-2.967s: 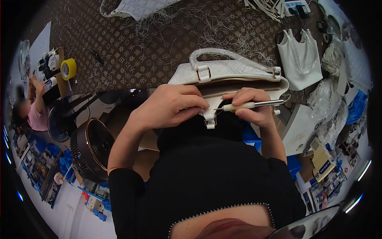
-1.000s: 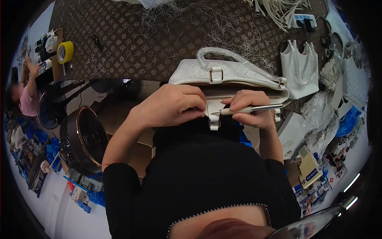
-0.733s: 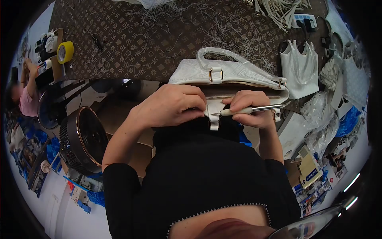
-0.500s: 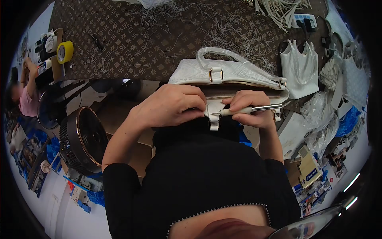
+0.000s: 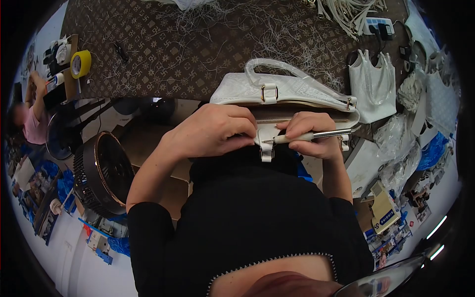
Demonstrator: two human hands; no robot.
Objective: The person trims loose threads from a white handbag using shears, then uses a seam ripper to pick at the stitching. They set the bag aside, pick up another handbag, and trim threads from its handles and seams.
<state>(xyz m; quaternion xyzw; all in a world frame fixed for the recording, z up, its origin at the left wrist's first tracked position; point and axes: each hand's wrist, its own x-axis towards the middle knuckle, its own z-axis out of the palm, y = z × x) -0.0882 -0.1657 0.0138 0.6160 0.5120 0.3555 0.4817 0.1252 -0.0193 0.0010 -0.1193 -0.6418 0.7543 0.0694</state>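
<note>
A white handbag (image 5: 292,90) with an embossed pattern and a plastic-wrapped handle lies at the table's near edge, its zip open. My left hand (image 5: 217,131) pinches the edge of the bag beside a white strap tab (image 5: 267,133); its fingertips are pressed together there. In my right hand (image 5: 314,134) is a pen-like tool (image 5: 324,134) with a pale grip and a silver end. The tool's thin tip points left and meets the tab just above a metal buckle. Whatever lies under my left fingertips is hidden.
Loose threads lie over the patterned tabletop (image 5: 158,54). Yellow tape (image 5: 80,64) is at the left, a black fan (image 5: 104,173) below it. On the right are a second white bag (image 5: 373,86), a power strip (image 5: 378,27) and straps (image 5: 346,15). Another person (image 5: 34,116) is far left.
</note>
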